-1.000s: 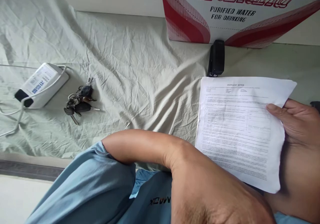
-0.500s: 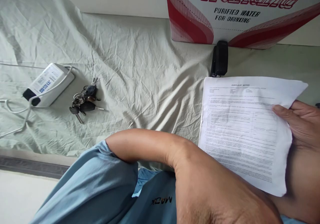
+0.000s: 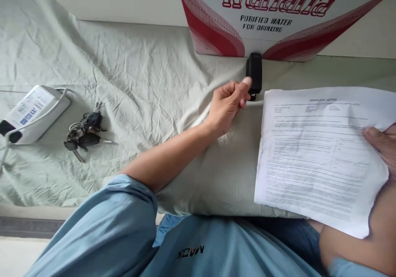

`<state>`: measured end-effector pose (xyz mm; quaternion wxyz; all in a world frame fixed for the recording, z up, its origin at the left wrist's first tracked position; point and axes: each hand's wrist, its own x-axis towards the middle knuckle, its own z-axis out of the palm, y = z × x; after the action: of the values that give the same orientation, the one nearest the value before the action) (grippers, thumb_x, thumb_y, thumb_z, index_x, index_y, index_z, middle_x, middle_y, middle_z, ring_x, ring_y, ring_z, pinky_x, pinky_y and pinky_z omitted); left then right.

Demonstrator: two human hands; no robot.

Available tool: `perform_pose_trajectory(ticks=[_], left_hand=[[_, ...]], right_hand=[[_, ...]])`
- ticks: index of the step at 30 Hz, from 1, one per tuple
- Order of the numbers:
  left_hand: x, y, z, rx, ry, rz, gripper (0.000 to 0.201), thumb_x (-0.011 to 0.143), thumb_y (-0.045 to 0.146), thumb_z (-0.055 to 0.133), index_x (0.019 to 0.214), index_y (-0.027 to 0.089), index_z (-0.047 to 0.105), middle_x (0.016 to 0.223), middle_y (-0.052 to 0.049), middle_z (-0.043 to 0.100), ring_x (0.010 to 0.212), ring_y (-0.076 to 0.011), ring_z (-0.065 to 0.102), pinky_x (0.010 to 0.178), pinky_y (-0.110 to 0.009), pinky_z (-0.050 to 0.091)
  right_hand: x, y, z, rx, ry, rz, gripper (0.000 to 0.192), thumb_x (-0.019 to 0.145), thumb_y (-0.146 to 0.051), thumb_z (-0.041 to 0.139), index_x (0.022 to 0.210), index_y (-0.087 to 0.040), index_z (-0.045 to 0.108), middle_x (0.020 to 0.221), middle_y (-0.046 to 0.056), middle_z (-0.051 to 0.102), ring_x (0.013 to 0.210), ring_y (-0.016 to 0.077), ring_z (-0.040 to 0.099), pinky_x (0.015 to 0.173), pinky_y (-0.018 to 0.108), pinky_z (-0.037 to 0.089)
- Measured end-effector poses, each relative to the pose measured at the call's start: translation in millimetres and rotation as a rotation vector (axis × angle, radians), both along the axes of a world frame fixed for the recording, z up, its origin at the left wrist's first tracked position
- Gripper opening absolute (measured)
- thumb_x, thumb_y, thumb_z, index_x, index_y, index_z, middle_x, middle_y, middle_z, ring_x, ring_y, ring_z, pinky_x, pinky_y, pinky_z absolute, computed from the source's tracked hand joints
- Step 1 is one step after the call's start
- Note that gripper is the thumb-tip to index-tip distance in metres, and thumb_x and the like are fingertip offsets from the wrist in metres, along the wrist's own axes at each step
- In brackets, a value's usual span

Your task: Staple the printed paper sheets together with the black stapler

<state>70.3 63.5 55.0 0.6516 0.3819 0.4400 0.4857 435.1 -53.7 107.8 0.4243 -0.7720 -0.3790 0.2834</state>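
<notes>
My left hand (image 3: pixel 227 104) is stretched out over the bed, its fingertips at the near end of a black stapler (image 3: pixel 254 75); whether it grips the stapler I cannot tell. The stapler lies on the pale green sheet (image 3: pixel 148 83), just in front of a red and white cardboard box (image 3: pixel 262 21) marked for purified water. At the right edge, my right hand (image 3: pixel 382 147) holds a stack of printed white papers (image 3: pixel 318 153) by its right side, thumb on top.
A bunch of keys (image 3: pixel 83 130) lies on the sheet at left, beside a white power adapter (image 3: pixel 32 113) with a cable. The bed's edge runs along the lower left, with pale floor below it.
My left arm, earlier bent across my lap under the papers, has swung out and forward to the stapler. The papers stay in my right hand; the view shifted slightly.
</notes>
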Motion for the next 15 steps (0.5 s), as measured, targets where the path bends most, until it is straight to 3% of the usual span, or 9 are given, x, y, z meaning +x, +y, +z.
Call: perform_pose_trajectory(ticks=[4,6,9,12,15], left_hand=[[-3,-6,-11.4,0.047,0.083,-0.161,0.080,0.119,0.099,0.065,0.095,0.024,0.078,0.082,-0.002,0.073,0.061,-0.0109,0.049,0.055,-0.031,0.039],[-7,-10,-12.2,0.102,0.072,-0.303,0.082,0.110,0.103,0.074,0.092,0.024,0.077,0.079,-0.002,0.069,0.062,-0.0124,0.050,0.056,-0.033,0.038],[-10,-9,-15.7,0.185,0.130,-0.447,0.085,0.093,0.100,0.097,0.076,0.026,0.061,0.069,0.004,0.050,0.063,-0.0117,0.043,0.058,-0.033,0.033],[-10,-5,-21.7,0.222,0.153,-0.405,0.086,0.087,0.092,0.108,0.072,0.026,0.054,0.069,0.005,0.045,0.067,-0.0120,0.041,0.061,-0.033,0.032],[-9,-4,-25.4,0.201,0.073,-0.365,0.080,0.081,0.089,0.114,0.081,0.025,0.067,0.077,0.002,0.059,0.075,-0.0154,0.057,0.066,-0.033,0.046]], right_hand=[[-18,6,-2.5,0.044,0.120,-0.089,0.063,0.049,-0.070,0.125,0.097,-0.038,0.101,0.108,0.015,0.098,0.114,0.0572,0.096,0.107,0.091,0.072],[-30,11,-8.3,0.086,0.165,-0.094,0.059,0.051,-0.064,0.124,0.094,-0.032,0.099,0.110,0.017,0.098,0.117,0.0566,0.095,0.106,0.088,0.073],[-41,18,-21.6,0.090,0.247,-0.069,0.060,0.050,-0.059,0.124,0.090,-0.027,0.093,0.112,0.017,0.097,0.121,0.0543,0.095,0.106,0.082,0.076],[-45,23,-35.0,0.114,0.293,-0.038,0.062,0.045,-0.056,0.124,0.083,-0.027,0.086,0.107,0.015,0.096,0.127,0.0502,0.093,0.117,0.078,0.074],[-46,29,-44.0,0.170,0.279,-0.052,0.062,0.042,-0.053,0.124,0.081,-0.027,0.084,0.101,0.010,0.094,0.125,0.0433,0.091,0.132,0.074,0.068]])
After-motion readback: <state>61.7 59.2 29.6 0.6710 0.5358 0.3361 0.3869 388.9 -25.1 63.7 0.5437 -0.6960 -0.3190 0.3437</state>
